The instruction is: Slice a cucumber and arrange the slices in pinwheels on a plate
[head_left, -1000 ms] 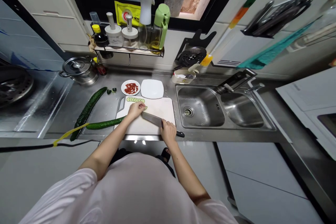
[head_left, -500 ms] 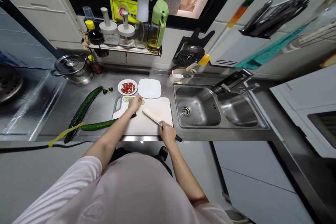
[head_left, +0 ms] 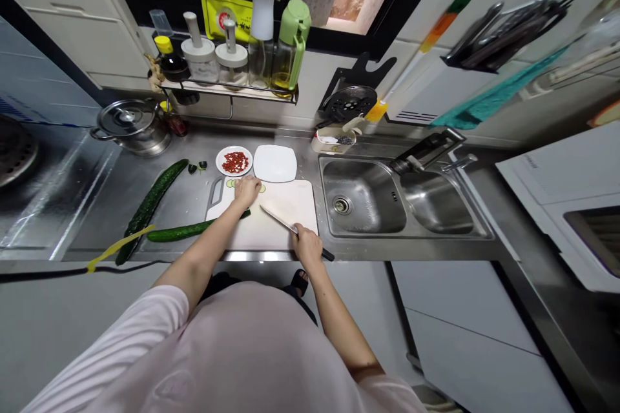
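Observation:
My left hand (head_left: 248, 191) is over the upper part of the white cutting board (head_left: 290, 197), its fingers drawn together among a row of thin cucumber slices (head_left: 230, 184). Whatever is under those fingertips is too small to make out. In my right hand (head_left: 309, 245) is a kitchen knife (head_left: 277, 217), gripped near its black handle, with the blade lying low over the board and pointing up-left. A cut cucumber (head_left: 179, 231) extends from the left onto the board, partly hidden under my left forearm.
A whole cucumber (head_left: 154, 203) lies on the counter at left, near cut-off ends (head_left: 192, 168). Behind the board are a plate of chopped red pieces (head_left: 247, 153) and a white square dish (head_left: 275, 163). A double sink (head_left: 365, 197) is at right, a lidded pot (head_left: 130, 126) at left.
My left hand has shifted very slightly at the row of slices. The knife and my right hand stay nearly in place; the whole view has drifted a little.

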A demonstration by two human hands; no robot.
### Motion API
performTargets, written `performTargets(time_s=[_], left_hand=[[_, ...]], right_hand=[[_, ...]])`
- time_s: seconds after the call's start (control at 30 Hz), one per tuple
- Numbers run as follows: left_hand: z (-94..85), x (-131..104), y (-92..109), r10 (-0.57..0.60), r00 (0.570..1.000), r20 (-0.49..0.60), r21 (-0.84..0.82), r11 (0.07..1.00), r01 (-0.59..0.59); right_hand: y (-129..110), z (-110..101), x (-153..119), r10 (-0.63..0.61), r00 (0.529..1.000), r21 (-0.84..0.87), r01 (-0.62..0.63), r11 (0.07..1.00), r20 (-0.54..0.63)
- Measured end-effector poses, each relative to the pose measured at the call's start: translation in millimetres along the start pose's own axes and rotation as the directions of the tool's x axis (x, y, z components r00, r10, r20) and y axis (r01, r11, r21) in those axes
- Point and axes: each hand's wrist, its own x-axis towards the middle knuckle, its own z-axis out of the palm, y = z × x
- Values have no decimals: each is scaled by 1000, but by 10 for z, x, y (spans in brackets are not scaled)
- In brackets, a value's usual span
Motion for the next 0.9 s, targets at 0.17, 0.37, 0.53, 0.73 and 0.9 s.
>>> performTargets(time_s=[0.17, 0.37, 0.53, 0.73, 0.9], left_hand=[[17, 16, -8, -30, 999, -16, -15, 999, 30], [-25, 31, -44, -86, 995, -40, -155, 985, 79], [-203, -160, -133, -153, 987, -55, -251, 959, 134], [-544, -678, -363, -45, 996, 75, -243, 968, 62], [-835, -1069, -655, -58, 962, 268, -54, 996, 75]], right_hand=[[-8, 42, 1, -10, 1000, 1, 10, 1000, -7], [9, 103, 17, -11, 999, 9, 11, 1000, -35], [12, 96, 47, -21, 1000, 2, 21, 1000, -14], [-2, 64, 90, -36, 999, -21, 37, 999, 15], [-12, 47, 126, -37, 997, -22, 38, 999, 61]])
